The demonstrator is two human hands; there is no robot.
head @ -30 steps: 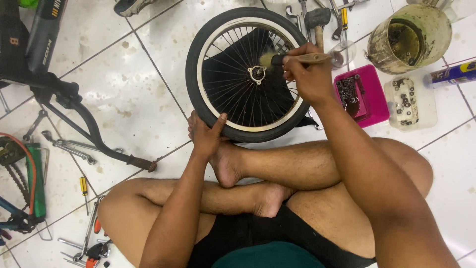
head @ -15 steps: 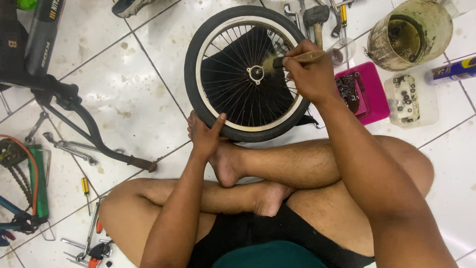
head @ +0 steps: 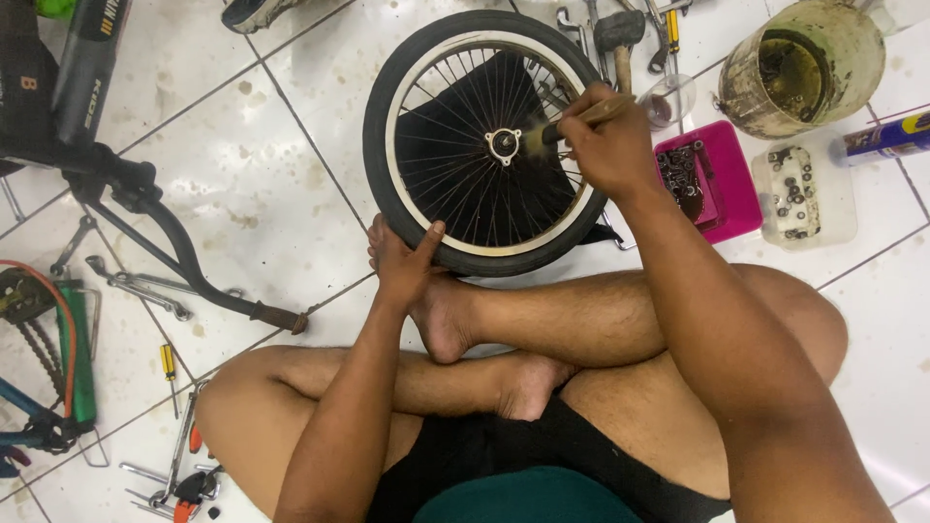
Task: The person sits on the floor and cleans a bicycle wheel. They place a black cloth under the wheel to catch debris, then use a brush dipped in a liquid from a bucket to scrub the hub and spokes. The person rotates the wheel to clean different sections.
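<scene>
The wheel (head: 489,145) lies flat on the tiled floor (head: 252,184) ahead of my crossed legs, tyre fitted, spokes in place, resting over a black cloth. My left hand (head: 405,266) steadies the near rim, thumb over the tyre, fingers curled under. My right hand (head: 605,145) is closed round a brush (head: 572,124) whose bristles touch the hub (head: 504,145), just left of my knuckles. I judge hub brushing is in hand; how much remains cannot be told

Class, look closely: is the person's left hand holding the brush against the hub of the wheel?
No. The right hand holds the brush at the hub, while the left hand grips the wheel's tyre.
</scene>
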